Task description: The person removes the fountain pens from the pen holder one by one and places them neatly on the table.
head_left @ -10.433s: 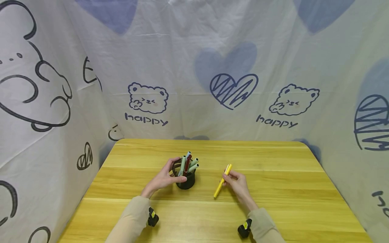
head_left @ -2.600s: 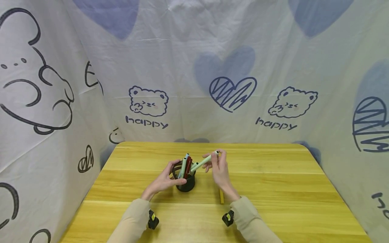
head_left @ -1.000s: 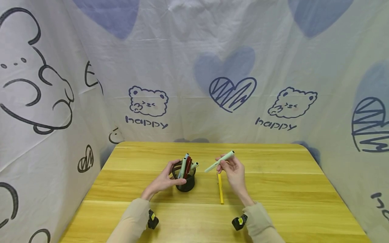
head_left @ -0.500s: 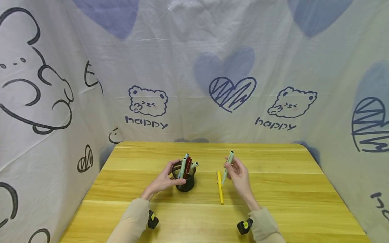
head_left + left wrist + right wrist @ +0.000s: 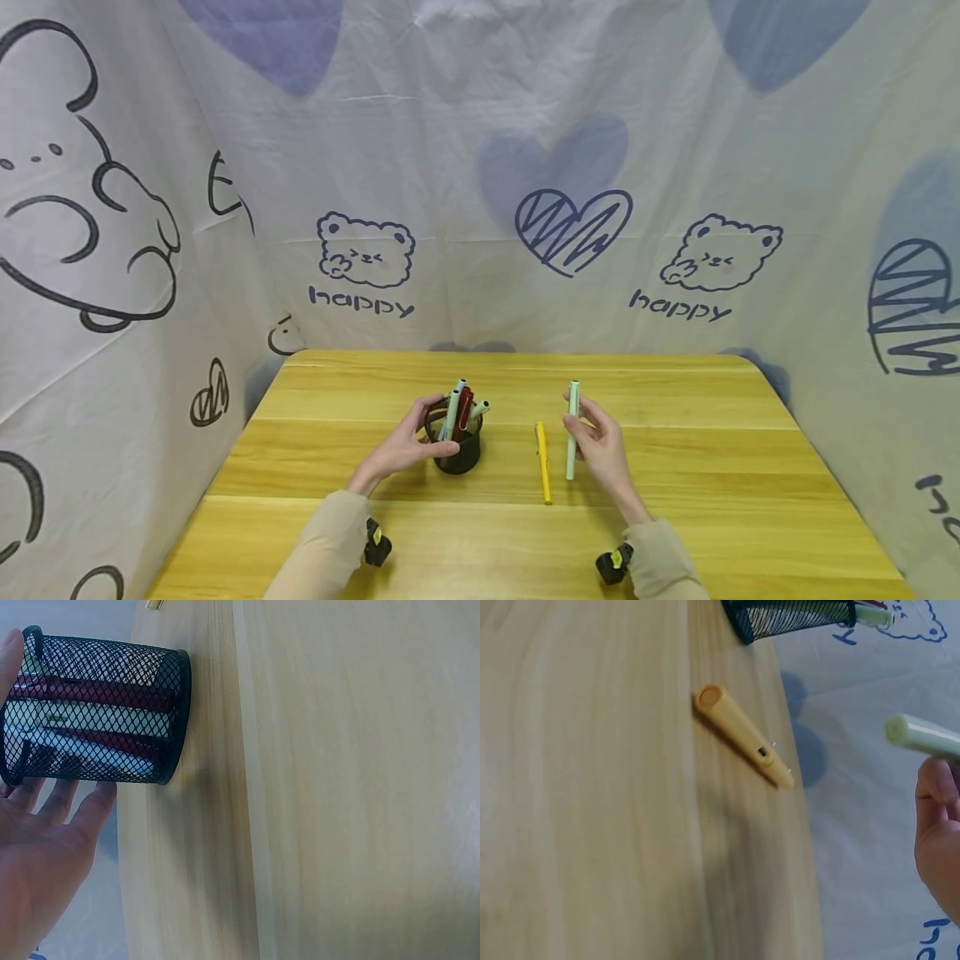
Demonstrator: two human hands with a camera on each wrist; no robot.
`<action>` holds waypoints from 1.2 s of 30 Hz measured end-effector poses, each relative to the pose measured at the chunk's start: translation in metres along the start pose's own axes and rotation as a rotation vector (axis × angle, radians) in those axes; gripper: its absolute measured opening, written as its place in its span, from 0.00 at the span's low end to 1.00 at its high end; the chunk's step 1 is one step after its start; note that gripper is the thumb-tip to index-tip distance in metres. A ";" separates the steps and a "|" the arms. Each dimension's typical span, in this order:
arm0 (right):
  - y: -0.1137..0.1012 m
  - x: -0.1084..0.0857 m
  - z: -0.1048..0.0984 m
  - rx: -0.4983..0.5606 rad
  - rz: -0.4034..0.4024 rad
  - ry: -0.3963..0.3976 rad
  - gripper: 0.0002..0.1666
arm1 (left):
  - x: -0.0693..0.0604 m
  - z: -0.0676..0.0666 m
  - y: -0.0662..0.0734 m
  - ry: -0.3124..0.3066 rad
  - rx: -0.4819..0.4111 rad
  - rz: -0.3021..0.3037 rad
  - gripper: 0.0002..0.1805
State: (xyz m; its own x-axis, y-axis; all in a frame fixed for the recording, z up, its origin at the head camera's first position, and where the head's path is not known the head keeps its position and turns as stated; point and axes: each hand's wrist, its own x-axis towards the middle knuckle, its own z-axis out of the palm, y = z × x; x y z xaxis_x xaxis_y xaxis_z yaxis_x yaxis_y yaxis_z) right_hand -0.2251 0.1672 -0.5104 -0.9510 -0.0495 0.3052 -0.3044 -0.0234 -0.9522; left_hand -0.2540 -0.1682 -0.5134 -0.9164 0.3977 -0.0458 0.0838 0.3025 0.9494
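Fingers of the left hand (image 5: 402,444) curl round the black mesh cup (image 5: 459,457), thumb along its near side. That cup, seemingly upright on the table (image 5: 735,467), should be light and stiff; the wall below the rim looks the surest hold. Its forearm slants in from the lower left. Inside lean 2 pale green pens (image 5: 452,415), at least 1 dark red pen (image 5: 463,412) and a light blue tip. Farther right, apart from the cup, a yellow pen (image 5: 543,462) lies on the wood; smooth and hard, it could slip, so mid-barrel seems best. Beside it, above the table, the 3rd green pen (image 5: 572,458), likely light and slick, is pinched by its upper half between thumb and fingers of the right hand (image 5: 602,446), whose forearm angles in from the lower right.
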 end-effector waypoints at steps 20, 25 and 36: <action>0.019 -0.009 -0.020 -0.145 0.084 -0.111 0.29 | -0.001 0.000 0.001 -0.002 0.002 0.006 0.51; 0.022 -0.009 -0.020 -0.223 0.170 -0.079 0.28 | -0.001 0.000 0.001 0.001 0.003 0.008 0.51; 0.030 -0.010 -0.021 -0.466 0.215 0.010 0.26 | -0.001 0.000 0.000 0.000 0.002 0.010 0.50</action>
State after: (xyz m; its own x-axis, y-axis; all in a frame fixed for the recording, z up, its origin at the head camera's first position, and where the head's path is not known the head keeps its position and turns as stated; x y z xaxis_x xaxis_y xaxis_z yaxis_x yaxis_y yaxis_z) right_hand -0.2258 0.1875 -0.5425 -0.9946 0.0050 0.1040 -0.0916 0.4336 -0.8964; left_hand -0.2536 -0.1685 -0.5137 -0.9153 0.4010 -0.0367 0.0936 0.3004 0.9492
